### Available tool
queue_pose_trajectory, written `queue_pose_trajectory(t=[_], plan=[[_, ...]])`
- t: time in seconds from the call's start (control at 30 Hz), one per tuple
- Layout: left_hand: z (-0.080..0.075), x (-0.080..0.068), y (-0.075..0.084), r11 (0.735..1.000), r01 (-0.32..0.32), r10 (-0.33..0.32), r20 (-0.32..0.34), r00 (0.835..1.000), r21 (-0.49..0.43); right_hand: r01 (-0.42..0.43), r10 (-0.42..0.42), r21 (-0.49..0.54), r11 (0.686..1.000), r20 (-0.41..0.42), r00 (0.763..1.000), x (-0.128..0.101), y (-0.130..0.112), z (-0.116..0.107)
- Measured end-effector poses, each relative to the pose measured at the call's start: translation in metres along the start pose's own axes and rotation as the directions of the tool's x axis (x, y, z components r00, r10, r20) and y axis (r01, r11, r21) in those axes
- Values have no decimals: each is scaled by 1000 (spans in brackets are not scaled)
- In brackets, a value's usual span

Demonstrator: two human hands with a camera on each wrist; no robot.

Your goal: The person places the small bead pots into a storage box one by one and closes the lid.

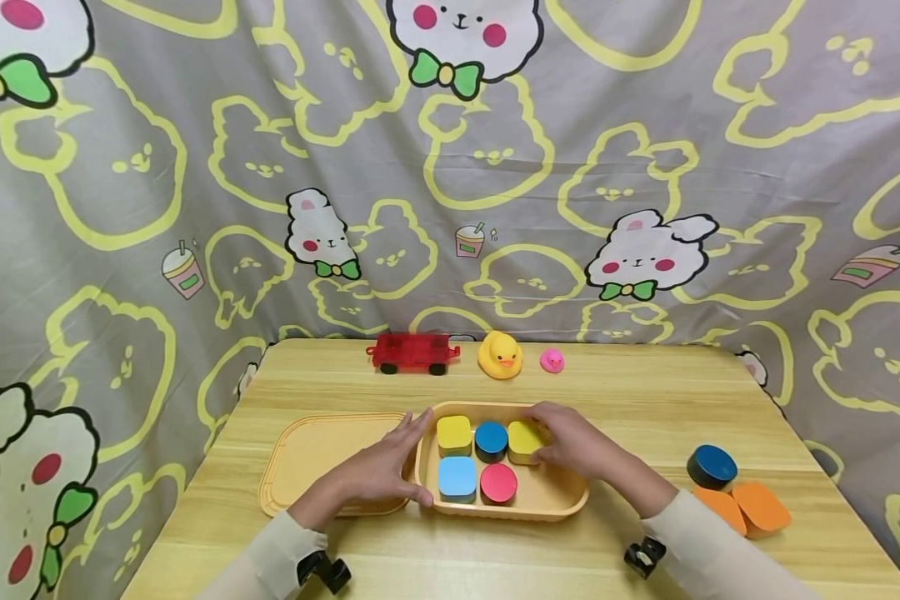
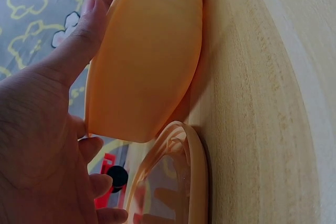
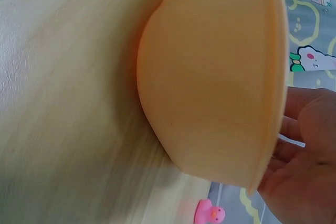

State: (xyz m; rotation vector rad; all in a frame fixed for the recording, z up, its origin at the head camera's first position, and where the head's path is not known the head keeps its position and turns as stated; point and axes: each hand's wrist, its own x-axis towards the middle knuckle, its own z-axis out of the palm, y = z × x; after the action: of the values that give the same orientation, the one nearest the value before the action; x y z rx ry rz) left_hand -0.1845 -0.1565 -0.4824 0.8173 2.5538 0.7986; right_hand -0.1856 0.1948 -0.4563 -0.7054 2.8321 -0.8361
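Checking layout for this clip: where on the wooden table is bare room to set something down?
Bare wood lies between the orange tray and the dark blue round block, and along the near edge between the sleeves. Crowded: the tray, held by the left hand and right hand, with the flat lid beside it.

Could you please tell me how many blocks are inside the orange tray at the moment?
5: yellow block, dark blue block and another yellow block in the back row, light blue block and red block in front. The right hand may hide more.
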Motion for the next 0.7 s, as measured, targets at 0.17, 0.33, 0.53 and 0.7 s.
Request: queue_pose_trajectory(t=[0.17, 0.33, 0.53, 0.7], plan=[[0, 0, 0, 1000, 4, -4, 2, 1000, -5, 12, -12, 20, 1000, -21, 1000, -6, 7, -9], [0, -1, -1, 1000, 3, -3, 4, 1000, -12, 32, -29, 46, 998, -60, 998, -15, 14, -20], [0, -1, 1, 1000, 1, -1, 7, 1000, -21, 19, -13, 67, 998, -87, 996, -29, 22, -36], [0, -1, 0, 1000, -5, 5, 6, 1000, -22, -23, 29, 65, 998, -98, 995, -41, 29, -48]])
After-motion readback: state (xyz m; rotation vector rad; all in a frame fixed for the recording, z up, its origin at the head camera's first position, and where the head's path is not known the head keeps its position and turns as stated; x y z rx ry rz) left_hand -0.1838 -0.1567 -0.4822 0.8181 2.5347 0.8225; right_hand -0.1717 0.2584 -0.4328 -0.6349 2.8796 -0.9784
